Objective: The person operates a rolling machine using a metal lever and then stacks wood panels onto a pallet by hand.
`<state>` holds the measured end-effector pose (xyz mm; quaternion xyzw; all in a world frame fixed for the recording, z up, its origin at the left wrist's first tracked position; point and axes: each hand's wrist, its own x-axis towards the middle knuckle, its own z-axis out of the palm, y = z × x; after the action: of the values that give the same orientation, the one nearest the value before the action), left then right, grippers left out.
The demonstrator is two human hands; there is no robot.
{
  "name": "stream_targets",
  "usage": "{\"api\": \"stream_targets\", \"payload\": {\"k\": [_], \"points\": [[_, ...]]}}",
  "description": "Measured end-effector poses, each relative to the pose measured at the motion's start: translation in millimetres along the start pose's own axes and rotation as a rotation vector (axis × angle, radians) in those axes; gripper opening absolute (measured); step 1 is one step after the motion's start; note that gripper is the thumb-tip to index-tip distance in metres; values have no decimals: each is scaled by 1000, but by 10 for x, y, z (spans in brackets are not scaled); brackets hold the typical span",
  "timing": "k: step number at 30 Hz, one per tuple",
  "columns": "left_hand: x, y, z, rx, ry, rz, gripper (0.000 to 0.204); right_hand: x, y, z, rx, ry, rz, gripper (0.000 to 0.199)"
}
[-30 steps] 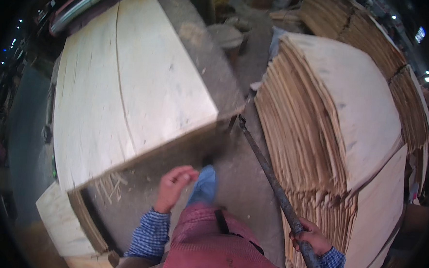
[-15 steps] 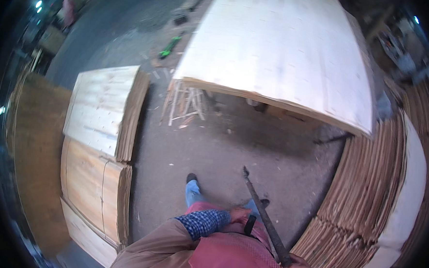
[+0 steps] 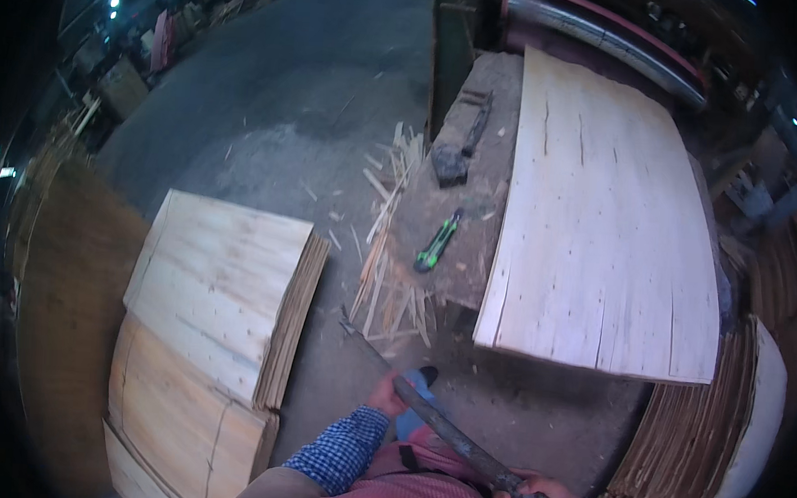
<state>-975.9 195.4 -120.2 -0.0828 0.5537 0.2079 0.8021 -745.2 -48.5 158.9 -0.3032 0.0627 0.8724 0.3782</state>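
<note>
— Swung round again, has the view? Half a second ago the big veneer sheet filled the top; what differs?

— Yes. That pale veneer sheet (image 3: 603, 224) now lies to the right on the grey workbench (image 3: 459, 207), and the two veneer stacks (image 3: 218, 330) sit lower left, nearer than before. The long dark rod (image 3: 456, 441) now crosses the person's front from lower right up to the left, and its tip reaches the floor near the splinters (image 3: 393, 276).

— Who holds it?

— Both hands. The right hand (image 3: 530, 490) is curled shut around the rod's near end at the bottom edge. The left hand (image 3: 391, 395), in a blue checked sleeve, closes on it further up, fingers wrapped under so I cannot see each one.

— Any room to move?

— Open concrete floor (image 3: 280, 107) stretches up and to the left. Between the stack's edge and the bench corner runs a narrow lane littered with splinters. Along the right edge stands another tall veneer pile (image 3: 695, 445), close under the sheet's overhanging front edge. A green utility knife (image 3: 439, 240) lies on the bench, beside the sheet's left edge.
</note>
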Motion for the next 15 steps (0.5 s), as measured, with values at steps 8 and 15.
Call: {"api": "stream_targets", "payload": {"k": [8,15], "points": [[-358,2441,1527,-79,-189,306,30,829,-1370,776,-393,76,-55,55],[97,3678,2642,20,-331,249,31,1169,-1521,1231,-1355,667,-112,49]]}}
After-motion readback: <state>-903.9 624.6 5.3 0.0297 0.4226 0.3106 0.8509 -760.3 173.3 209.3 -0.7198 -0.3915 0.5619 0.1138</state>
